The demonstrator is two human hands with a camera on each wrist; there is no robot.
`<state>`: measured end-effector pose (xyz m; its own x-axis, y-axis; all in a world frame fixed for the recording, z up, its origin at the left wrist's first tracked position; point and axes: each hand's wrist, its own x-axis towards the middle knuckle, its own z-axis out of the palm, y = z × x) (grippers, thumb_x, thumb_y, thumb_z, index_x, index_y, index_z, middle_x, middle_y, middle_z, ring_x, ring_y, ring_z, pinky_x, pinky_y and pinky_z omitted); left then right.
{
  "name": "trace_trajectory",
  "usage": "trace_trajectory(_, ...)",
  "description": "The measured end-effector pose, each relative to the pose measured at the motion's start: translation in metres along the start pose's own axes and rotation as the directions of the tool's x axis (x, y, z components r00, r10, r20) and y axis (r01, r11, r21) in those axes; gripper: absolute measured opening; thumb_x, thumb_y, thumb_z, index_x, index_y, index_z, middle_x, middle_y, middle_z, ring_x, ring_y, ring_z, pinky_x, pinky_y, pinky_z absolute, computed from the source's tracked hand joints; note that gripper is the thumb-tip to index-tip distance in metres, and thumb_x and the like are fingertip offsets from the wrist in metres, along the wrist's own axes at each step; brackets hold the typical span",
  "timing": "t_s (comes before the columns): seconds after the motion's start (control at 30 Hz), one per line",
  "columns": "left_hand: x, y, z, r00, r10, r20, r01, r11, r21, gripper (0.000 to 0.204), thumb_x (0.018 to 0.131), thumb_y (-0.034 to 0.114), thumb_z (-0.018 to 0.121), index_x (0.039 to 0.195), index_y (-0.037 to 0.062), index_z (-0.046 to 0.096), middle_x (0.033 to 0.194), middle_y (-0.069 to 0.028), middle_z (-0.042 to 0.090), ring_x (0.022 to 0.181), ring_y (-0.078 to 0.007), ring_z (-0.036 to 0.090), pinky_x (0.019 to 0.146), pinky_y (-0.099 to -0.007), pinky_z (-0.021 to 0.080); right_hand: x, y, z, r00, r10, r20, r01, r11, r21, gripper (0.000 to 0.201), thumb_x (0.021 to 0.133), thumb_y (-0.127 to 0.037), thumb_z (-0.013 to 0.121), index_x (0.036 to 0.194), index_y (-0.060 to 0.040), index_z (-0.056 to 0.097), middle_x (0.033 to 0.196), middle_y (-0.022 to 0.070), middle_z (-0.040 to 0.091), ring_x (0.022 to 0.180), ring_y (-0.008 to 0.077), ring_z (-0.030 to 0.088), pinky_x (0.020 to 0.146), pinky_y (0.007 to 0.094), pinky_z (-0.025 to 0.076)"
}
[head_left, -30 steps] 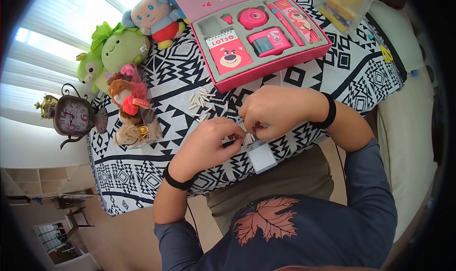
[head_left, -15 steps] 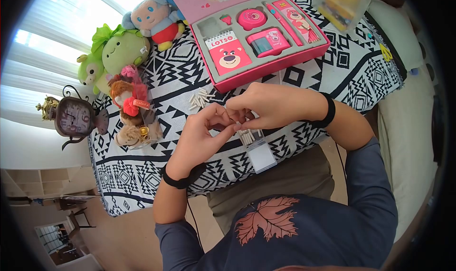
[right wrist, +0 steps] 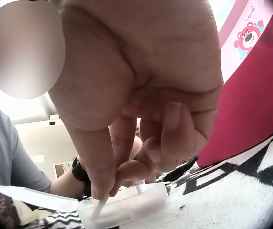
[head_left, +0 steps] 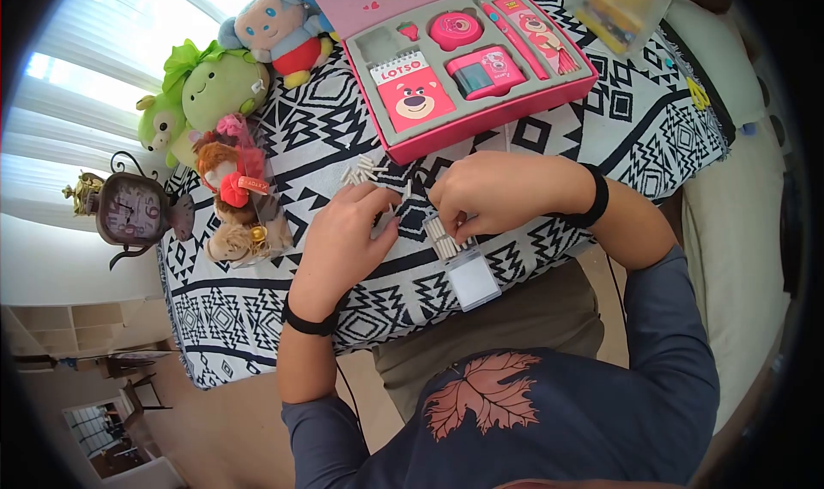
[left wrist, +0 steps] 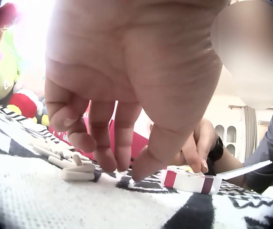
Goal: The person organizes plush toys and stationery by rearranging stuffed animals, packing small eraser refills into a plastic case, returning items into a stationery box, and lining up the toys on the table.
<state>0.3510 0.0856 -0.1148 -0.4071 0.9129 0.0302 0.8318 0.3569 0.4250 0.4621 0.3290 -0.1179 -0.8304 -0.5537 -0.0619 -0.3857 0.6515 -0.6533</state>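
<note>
A small clear plastic box (head_left: 436,237) lies on the patterned cloth near the table's front edge, rows of short white sticks inside and its hinged lid (head_left: 475,284) folded toward the person. My right hand (head_left: 502,193) is over the box; in the right wrist view its thumb and index finger pinch one white stick (right wrist: 100,206), tilted into the box. My left hand (head_left: 343,236) reaches down left of the box. Its fingers (left wrist: 122,152) hang loosely over the cloth beside a pile of loose white sticks (left wrist: 77,169), with nothing visible between thumb and fingers.
Behind the hands stands an open pink gift box (head_left: 489,129) with a notepad (head_left: 414,94) and other stationery. Plush toys (head_left: 225,90), a wrapped doll (head_left: 236,189) and a clock (head_left: 133,208) line the left side. Yellow scissors (head_left: 698,94) lie far right.
Half a second ago both hands met above the box. Since then the left hand has moved left toward the loose sticks, and the right hand has come down over the box with a stick.
</note>
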Motion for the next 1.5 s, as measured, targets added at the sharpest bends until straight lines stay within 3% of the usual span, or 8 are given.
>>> trace_trajectory(0.17, 0.002, 0.004, 0.006, 0.992, 0.128, -0.016, -0.127, 0.990, 0.061, 0.037, 0.093, 0.004, 0.071, 0.130, 0.0025, 0.072, 0.115, -0.0146, 0.067, 0.106, -0.0341, 0.065, 0.093, -0.0426, 0.054, 0.001, 0.001, 0.002, 0.998, 0.062, 0.016, -0.062, 0.998, -0.013, 0.009, 0.079, -0.011, 0.080, 0.084, -0.0046, 0.079, 0.088, 0.0076, 0.073, 0.087, 0.0305, 0.073, 0.076, 0.0425, 0.057)
trace_trajectory(0.43, 0.004, -0.004, 0.016, 0.992, 0.098, -0.082, -0.099, 0.995, -0.013, 0.030, 0.095, 0.005, 0.071, 0.125, 0.0011, 0.073, 0.117, -0.0136, 0.068, 0.111, -0.0343, 0.065, 0.095, -0.0423, 0.054, 0.000, -0.004, -0.002, 0.996, 0.093, 0.015, -0.093, 0.995, -0.041, 0.008, 0.081, -0.012, 0.079, 0.085, -0.0046, 0.079, 0.088, 0.0067, 0.074, 0.086, 0.0293, 0.074, 0.076, 0.0422, 0.057)
trace_trajectory(0.63, 0.006, 0.001, 0.013, 0.989, 0.137, -0.060, -0.138, 0.990, -0.016, 0.024, 0.094, 0.004, 0.071, 0.117, -0.0010, 0.075, 0.115, -0.0138, 0.070, 0.111, -0.0347, 0.066, 0.095, -0.0416, 0.054, 0.005, 0.000, -0.002, 0.964, -0.010, -0.264, 0.026, 0.998, 0.055, 0.014, 0.090, -0.011, 0.076, 0.099, -0.0018, 0.078, 0.087, 0.0103, 0.074, 0.082, 0.0289, 0.074, 0.073, 0.0397, 0.057)
trace_trajectory(0.83, 0.003, 0.000, -0.001, 0.989, 0.105, -0.103, -0.126, 0.966, -0.227, 0.024, 0.092, 0.001, 0.073, 0.115, -0.0024, 0.078, 0.117, -0.0122, 0.072, 0.110, -0.0295, 0.069, 0.096, -0.0375, 0.054, 0.008, 0.008, 0.001, 0.878, 0.101, -0.468, -0.020, 0.984, 0.175, 0.015, 0.093, -0.007, 0.075, 0.104, 0.0022, 0.076, 0.089, 0.0136, 0.077, 0.078, 0.0255, 0.074, 0.071, 0.0359, 0.057)
trace_trajectory(1.1, 0.002, 0.017, -0.004, 0.998, 0.052, -0.046, -0.068, 0.862, -0.503, 0.028, 0.091, 0.001, 0.074, 0.118, 0.0013, 0.079, 0.121, -0.0105, 0.072, 0.110, -0.0257, 0.070, 0.098, -0.0359, 0.054, 0.002, 0.000, -0.010, 0.919, 0.158, -0.361, -0.037, 0.946, 0.321, 0.010, 0.093, -0.006, 0.072, 0.098, 0.0013, 0.076, 0.078, 0.0109, 0.073, 0.069, 0.0180, 0.068, 0.066, 0.0311, 0.053)
trace_trajectory(1.2, 0.002, 0.004, -0.002, 0.986, 0.101, -0.135, -0.149, 0.898, -0.414, 0.024, 0.090, 0.004, 0.076, 0.114, -0.0007, 0.078, 0.118, -0.0116, 0.071, 0.109, -0.0293, 0.069, 0.094, -0.0388, 0.055, -0.002, -0.003, -0.015, 0.964, 0.168, -0.205, -0.108, 0.954, 0.278, 0.011, 0.090, -0.007, 0.073, 0.097, 0.0007, 0.077, 0.077, 0.0116, 0.072, 0.068, 0.0213, 0.068, 0.066, 0.0341, 0.054)
trace_trajectory(1.27, 0.002, -0.006, -0.003, 0.965, -0.087, -0.246, 0.045, 0.984, -0.174, 0.025, 0.087, 0.004, 0.077, 0.112, 0.0023, 0.080, 0.112, -0.0112, 0.071, 0.106, -0.0273, 0.069, 0.093, -0.0364, 0.054, -0.002, 0.003, -0.007, 0.977, 0.121, -0.177, -0.078, 0.969, 0.235, 0.012, 0.088, -0.008, 0.073, 0.096, 0.0004, 0.077, 0.077, 0.0123, 0.072, 0.070, 0.0236, 0.069, 0.067, 0.0360, 0.054)
trace_trajectory(1.5, -0.004, -0.025, 0.002, 0.963, -0.161, -0.218, 0.159, 0.987, -0.028, 0.023, 0.085, 0.008, 0.075, 0.107, 0.0033, 0.080, 0.106, -0.0125, 0.073, 0.095, -0.0289, 0.069, 0.081, -0.0371, 0.054, 0.000, -0.003, -0.002, 0.993, 0.117, -0.008, -0.117, 0.993, 0.002, 0.012, 0.084, -0.011, 0.074, 0.090, -0.0027, 0.079, 0.083, 0.0139, 0.075, 0.080, 0.0324, 0.074, 0.074, 0.0423, 0.057)
